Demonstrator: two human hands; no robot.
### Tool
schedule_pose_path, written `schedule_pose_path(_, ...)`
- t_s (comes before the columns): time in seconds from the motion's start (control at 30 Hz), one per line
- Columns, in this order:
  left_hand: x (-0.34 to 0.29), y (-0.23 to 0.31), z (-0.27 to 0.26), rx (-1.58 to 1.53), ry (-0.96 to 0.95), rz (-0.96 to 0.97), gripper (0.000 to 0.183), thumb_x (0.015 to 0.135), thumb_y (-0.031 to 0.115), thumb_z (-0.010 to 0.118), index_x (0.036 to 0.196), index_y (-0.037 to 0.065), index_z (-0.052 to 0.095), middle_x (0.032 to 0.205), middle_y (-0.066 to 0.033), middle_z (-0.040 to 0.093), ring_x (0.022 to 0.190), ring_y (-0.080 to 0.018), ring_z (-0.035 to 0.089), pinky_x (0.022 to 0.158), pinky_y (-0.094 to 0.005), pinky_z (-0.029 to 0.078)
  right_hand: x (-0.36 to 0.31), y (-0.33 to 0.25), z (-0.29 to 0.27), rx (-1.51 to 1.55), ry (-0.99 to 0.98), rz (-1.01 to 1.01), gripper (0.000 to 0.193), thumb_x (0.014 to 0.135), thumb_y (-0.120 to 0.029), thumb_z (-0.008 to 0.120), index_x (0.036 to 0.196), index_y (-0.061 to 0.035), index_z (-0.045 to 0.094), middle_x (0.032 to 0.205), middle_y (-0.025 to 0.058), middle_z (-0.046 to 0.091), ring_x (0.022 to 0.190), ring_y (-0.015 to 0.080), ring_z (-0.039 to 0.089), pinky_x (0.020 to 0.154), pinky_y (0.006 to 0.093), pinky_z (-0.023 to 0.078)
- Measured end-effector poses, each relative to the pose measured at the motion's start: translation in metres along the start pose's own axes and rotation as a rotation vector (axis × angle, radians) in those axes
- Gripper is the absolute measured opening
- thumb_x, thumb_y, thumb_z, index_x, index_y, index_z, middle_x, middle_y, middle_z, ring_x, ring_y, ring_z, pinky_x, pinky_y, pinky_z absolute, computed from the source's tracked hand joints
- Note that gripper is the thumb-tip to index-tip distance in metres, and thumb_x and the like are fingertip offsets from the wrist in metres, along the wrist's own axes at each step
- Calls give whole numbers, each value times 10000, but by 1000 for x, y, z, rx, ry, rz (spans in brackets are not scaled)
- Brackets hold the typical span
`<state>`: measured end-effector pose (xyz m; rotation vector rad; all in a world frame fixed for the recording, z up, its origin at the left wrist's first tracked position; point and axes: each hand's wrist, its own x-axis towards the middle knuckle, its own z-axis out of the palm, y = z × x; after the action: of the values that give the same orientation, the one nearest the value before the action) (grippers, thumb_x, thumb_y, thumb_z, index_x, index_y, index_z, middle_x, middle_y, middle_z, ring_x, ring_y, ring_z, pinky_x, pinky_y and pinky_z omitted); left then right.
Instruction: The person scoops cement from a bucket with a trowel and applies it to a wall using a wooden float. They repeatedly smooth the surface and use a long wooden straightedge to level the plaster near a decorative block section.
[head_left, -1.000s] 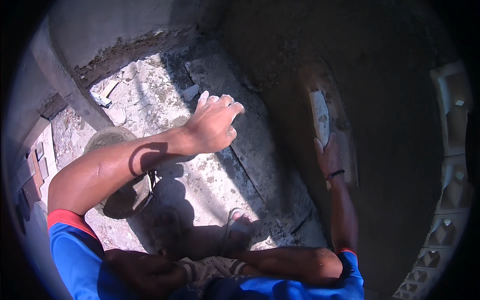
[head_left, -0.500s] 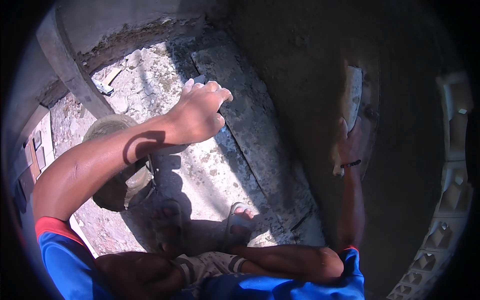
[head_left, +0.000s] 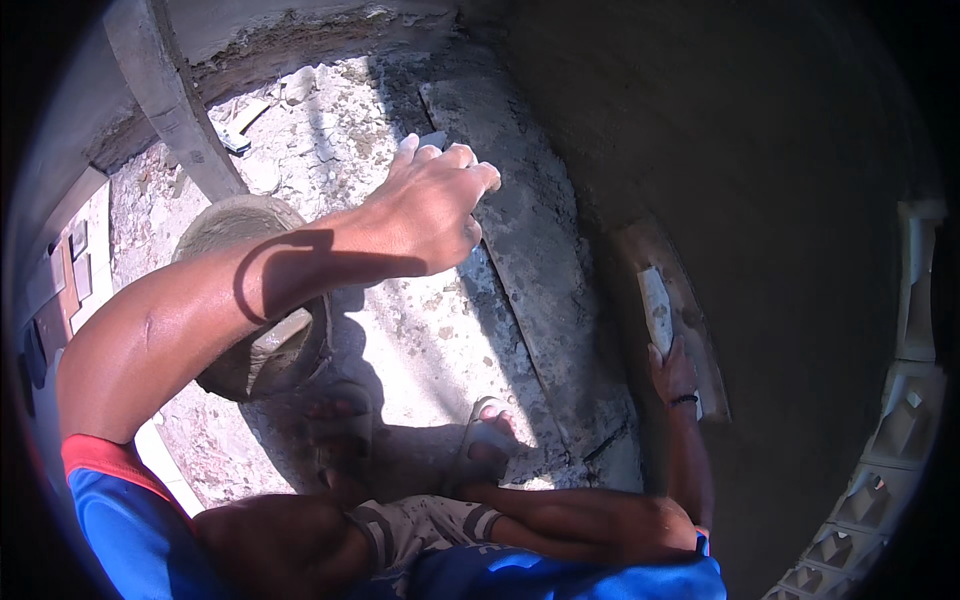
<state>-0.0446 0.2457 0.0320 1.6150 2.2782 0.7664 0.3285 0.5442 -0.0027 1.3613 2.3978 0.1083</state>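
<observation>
My right hand (head_left: pixel 673 370) is closed round the pale handle of a plastering float (head_left: pixel 656 302). The float's long flat blade lies against the dark plastered wall (head_left: pixel 780 300), in shade. A dark bracelet circles that wrist. In front of me my left hand (head_left: pixel 437 212) hangs in the air over the ground, its fingers loosely bent and its thumb apart from them. Nothing shows in it, though its palm is hidden. A small grey piece (head_left: pixel 432 140) shows just beyond its fingertips. Below the left forearm stands a mortar-caked bucket (head_left: pixel 318 350), partly covered by the arm.
A flat board (head_left: pixel 510 200) lies on the ground along the wall's foot. A wooden post (head_left: pixel 175 110) leans behind the bucket. Patterned openwork blocks (head_left: pixel 905 415) line the far right. Tile-like pieces (head_left: pixel 75 270) lie at the left. My sandalled foot (head_left: pixel 490 430) rests on the rough ground.
My right hand has drawn the float down the wall, nearer to me and to the left, and the blade has tilted. The whole view has shifted slightly; my left hand keeps its pose.
</observation>
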Motion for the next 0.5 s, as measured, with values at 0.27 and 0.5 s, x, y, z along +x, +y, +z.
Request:
schedule_pose_path(0.27,-2,-31,-2,5,-54,-150,454,758,57,632,1202,32,539,1130,-198,553,1107,-362,518,967,-486,375,34,-20,-43,525,502,-248,460,946,-358,529,1125,63,474,955,305,605,918,472,601,741,487,468)
schedule_pose_path(0.5,12,-11,14,-6,-20,-89,422,772,71,605,1187,21,551,1123,-170,554,1081,-321,536,982,-455,355,76,-87,21,128,195,-186,483,918,-397,551,1134,17,427,960,315,614,889,494,593,726,572,470)
